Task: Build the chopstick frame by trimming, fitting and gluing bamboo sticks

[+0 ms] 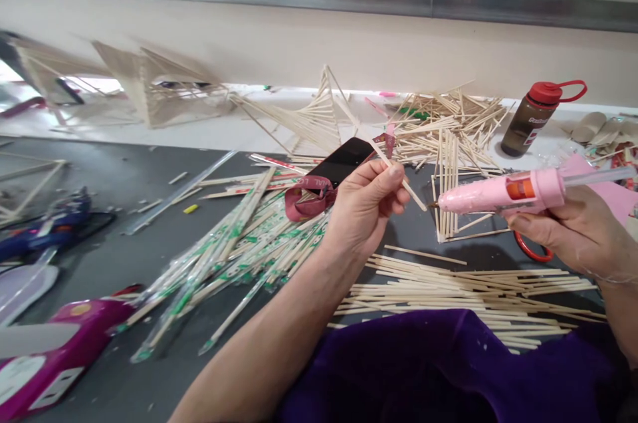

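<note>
My left hand (366, 207) pinches a thin wooden stick (393, 173) that slants up to the left, its lower tip pointing right. My right hand (573, 233) grips a pink glue gun (503, 193) held level, its nozzle almost touching the stick's lower tip. Below both hands a loose pile of bare wooden sticks (473, 290) lies on the dark table (100, 190). A small raft of glued sticks (448, 183) lies just behind the gun's nozzle.
Wrapped chopsticks (234, 257) fan across the table's left middle. A black phone with a maroon strap (333, 170) sits behind my left hand. Stick structures (159, 87) and a heap of sticks (448, 120) line the white ledge, with a brown bottle (531, 117) at right. Magenta case (54, 356) lower left.
</note>
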The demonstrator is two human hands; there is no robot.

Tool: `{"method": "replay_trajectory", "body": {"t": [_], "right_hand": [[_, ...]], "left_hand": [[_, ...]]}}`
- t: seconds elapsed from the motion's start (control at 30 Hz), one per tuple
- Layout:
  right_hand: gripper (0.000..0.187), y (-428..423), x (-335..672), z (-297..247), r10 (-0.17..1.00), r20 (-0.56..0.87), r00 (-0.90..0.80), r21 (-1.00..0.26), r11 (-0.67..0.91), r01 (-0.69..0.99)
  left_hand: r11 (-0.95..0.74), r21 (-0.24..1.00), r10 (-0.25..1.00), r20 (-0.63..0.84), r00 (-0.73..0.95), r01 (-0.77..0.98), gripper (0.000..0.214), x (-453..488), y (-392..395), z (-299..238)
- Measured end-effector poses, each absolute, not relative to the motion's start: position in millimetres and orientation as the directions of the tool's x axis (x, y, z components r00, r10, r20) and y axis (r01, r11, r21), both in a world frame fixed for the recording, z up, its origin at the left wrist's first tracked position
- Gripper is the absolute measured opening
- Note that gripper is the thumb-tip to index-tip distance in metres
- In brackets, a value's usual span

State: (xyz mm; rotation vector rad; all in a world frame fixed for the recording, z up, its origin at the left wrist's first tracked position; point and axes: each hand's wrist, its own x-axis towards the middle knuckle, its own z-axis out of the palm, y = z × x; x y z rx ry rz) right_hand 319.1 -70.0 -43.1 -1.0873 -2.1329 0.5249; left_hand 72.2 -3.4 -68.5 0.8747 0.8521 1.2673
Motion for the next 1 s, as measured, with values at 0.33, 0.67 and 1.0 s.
{"method": "replay_trajectory", "body": {"t": [0.33,0.67,1.0], "right_hand": [[0.018,-68.2,319.6,-43.8,0.83,0.377,-0.411,-0.642,0.554,0.531],[0.015,-83.4,328.4,-11.5,0.89,0.415,-0.188,-0.707,0.446,0.549],[0.036,-163.4,403.9,-46.0,0.765,0.519,0.382,-0.544,-0.05,0.838]], "left_hand": [[0.098,0.9,0.993,-0.058,0.106,-0.425,0.029,71.8,-2.9,-68.7],[0.192,0.832,0.979,-0.125,0.162,-0.521,0.023,65.1,-7.2,-53.3],[0.258,0.914,0.942,-0.165,0.293,-0.313,0.01,71.4,-22.0,-45.4]]}}
